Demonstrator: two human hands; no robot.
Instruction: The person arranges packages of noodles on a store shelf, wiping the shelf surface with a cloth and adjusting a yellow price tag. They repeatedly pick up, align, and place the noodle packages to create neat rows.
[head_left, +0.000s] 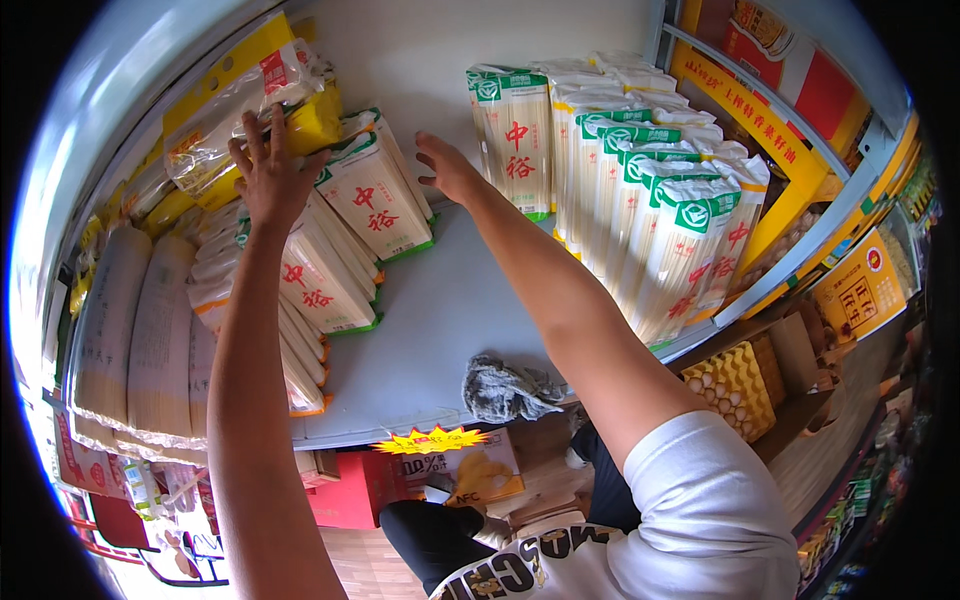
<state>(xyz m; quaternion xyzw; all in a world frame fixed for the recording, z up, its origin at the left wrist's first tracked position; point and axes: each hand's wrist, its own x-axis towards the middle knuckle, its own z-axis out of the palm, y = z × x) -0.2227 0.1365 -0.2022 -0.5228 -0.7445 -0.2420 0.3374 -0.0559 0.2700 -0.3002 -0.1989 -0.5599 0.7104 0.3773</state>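
My left hand (271, 176) is spread, its fingertips against a clear and yellow plastic package (232, 124) on top of the left-hand stock. Just below that hand lean packs of dried noodles (379, 196) with green ends and red characters. My right hand (444, 166) reaches over the shelf with fingers apart and nothing in it. It hovers between those packs and a second group of noodle packs (517, 142), which stand upright in rows on the right. Whether the left fingers press on the package cannot be seen clearly.
A crumpled grey cloth (506, 390) lies at the front edge of the grey metal shelf (420, 315). Paper-wrapped noodle bundles (112, 322) stand at the left. Lower right, egg trays (739, 390) sit in a cardboard box. A red box (360, 487) stands on the floor under the shelf.
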